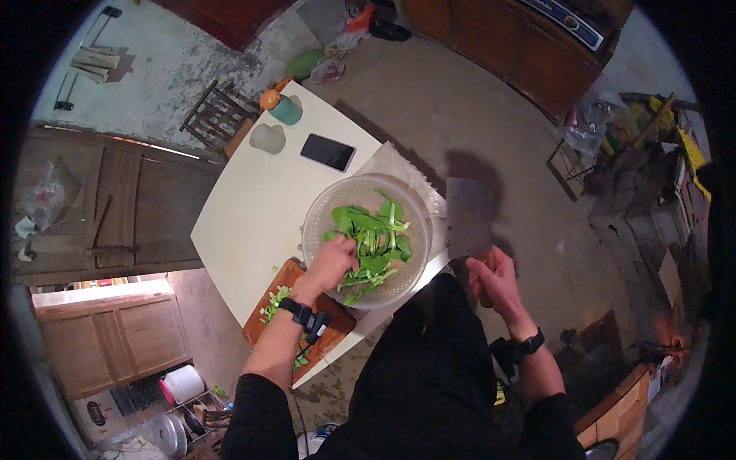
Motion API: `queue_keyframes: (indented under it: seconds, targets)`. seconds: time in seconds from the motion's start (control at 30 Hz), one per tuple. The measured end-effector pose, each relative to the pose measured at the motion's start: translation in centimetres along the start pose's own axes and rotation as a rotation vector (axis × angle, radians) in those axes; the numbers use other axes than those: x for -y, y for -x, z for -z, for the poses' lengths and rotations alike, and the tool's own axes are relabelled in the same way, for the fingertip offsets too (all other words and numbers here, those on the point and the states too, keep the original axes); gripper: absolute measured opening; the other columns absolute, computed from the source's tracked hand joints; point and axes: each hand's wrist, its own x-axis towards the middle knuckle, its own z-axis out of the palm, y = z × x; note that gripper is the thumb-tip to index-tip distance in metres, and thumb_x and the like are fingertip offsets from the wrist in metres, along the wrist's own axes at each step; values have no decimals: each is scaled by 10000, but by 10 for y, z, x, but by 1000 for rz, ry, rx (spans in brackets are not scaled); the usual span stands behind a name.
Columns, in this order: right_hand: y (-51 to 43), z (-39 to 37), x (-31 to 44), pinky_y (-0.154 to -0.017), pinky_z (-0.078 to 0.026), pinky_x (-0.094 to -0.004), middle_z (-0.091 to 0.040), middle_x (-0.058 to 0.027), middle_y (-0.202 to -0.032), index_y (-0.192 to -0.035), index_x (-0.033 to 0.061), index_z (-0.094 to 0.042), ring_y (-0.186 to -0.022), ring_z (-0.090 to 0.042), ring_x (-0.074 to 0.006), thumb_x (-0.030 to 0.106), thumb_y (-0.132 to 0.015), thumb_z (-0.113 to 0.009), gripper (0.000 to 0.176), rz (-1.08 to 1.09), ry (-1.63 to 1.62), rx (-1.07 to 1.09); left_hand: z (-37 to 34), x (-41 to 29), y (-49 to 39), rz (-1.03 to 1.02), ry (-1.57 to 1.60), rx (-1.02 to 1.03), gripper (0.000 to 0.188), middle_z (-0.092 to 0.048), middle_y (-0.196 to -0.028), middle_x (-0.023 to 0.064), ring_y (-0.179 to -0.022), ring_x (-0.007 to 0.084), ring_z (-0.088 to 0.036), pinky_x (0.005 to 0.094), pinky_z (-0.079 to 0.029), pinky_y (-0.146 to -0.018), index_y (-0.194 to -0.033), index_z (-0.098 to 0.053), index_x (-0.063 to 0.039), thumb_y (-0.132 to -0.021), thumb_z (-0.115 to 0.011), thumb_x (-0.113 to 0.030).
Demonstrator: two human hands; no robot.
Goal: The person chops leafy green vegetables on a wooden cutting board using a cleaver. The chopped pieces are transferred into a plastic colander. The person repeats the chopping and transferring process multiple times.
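My right hand (495, 282) grips the wooden handle of a cleaver (468, 215), its broad blade held up beside the table's edge. My left hand (333, 261) reaches into a round plastic colander (315, 213), fingers curled against leafy greens (375, 263); whether they grip any leaves is hidden. The greens lie loose in the colander, with pale stems and whole leaves. Under my left forearm, a wooden cutting board (330, 336) carries chopped greens (277, 300), partly covered by the arm and the colander.
On the white table (241, 218) are a smartphone (328, 152), a cup (268, 139) and a teal jar (286, 109) with an orange lid. A small wooden chair (221, 115) stands at the far side. Bags and clutter (604, 126) sit to the right.
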Motion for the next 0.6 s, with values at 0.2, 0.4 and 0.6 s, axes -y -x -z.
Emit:
queue_keyframes:
  seconds: [0.2, 0.4, 0.6]
  targets:
    - [5, 2, -3, -400, -389, -245, -560, -22, -641, -932, 57, -527, -464, -499, -89, 147, -921, -679, 177, 38, 22, -9, 21, -12, 16, -49, -15, 34, 38, -585, -1059, 86, -1096, 302, -528, 411, -447, -927, -735, -689, -63, -713, -719, -54]
    - [12, -1, 2, -397, -389, -248, -552, -26, -634, -873, 71, -485, -466, -504, -101, 150, -920, -679, 215, -18, 22, -41, 31, -5, 26, 296, 512, -297, 147, -673, -974, 165, -934, 325, -644, 430, -514, -836, -858, -685, -35, -940, -596, -120]
    - [8, -10, -2, -374, -346, -247, -543, -16, -619, -913, 75, -498, -445, -481, -92, 189, -929, -673, 209, -3, 27, -10, -35, 14, -33, 930, 424, -178, 377, -714, -868, 202, -857, 430, -685, 480, -537, -797, -953, -684, 13, -898, -678, -361]
